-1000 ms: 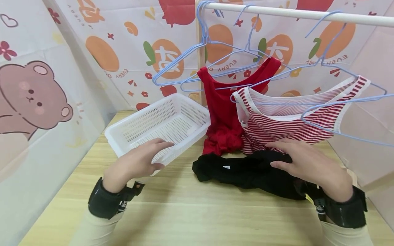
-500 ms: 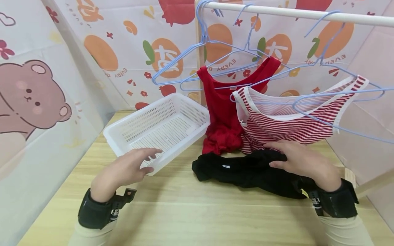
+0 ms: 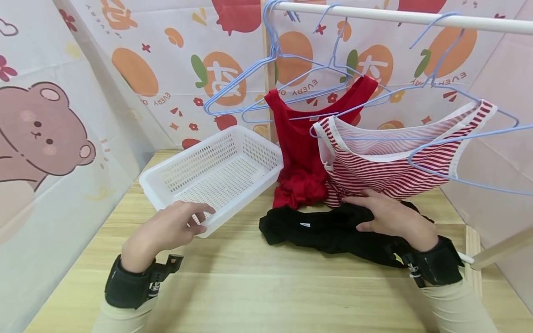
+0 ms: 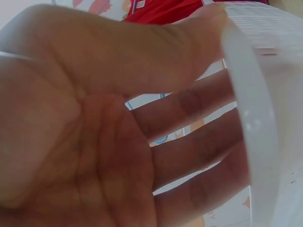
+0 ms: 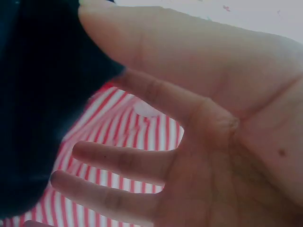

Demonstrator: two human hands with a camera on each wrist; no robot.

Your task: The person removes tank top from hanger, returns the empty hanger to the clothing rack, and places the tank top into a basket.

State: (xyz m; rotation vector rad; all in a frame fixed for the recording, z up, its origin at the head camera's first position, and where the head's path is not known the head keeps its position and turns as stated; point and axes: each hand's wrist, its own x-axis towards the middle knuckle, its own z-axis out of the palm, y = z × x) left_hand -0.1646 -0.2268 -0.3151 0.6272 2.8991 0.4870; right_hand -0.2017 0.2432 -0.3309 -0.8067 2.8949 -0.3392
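Observation:
My left hand (image 3: 168, 226) is at the near corner of a white plastic basket (image 3: 260, 182). Its fingers reach over the rim and the thumb lies outside, pinching the edge; in the left wrist view the basket rim (image 4: 258, 123) runs between thumb and fingers. Over a crumpled black garment (image 3: 291, 231) is my right hand (image 3: 389, 215), fingers spread and thumb apart. In the right wrist view the black cloth (image 5: 38, 104) hides the tip of the index finger, so contact there is unclear. Behind it hangs a red-and-white striped tank top (image 3: 374, 173).
A red tank top (image 3: 300, 143) hangs on a blue hanger beside the striped one. More blue hangers (image 3: 245, 83) are bunched at the left of the white rail (image 3: 374, 14). A wooden rack foot (image 3: 472, 245) stands at the right of the wooden table (image 3: 266, 296).
My left hand has moved left and down to the basket's near corner, its fingers closing on the rim. The right hand has shifted left over the black garment.

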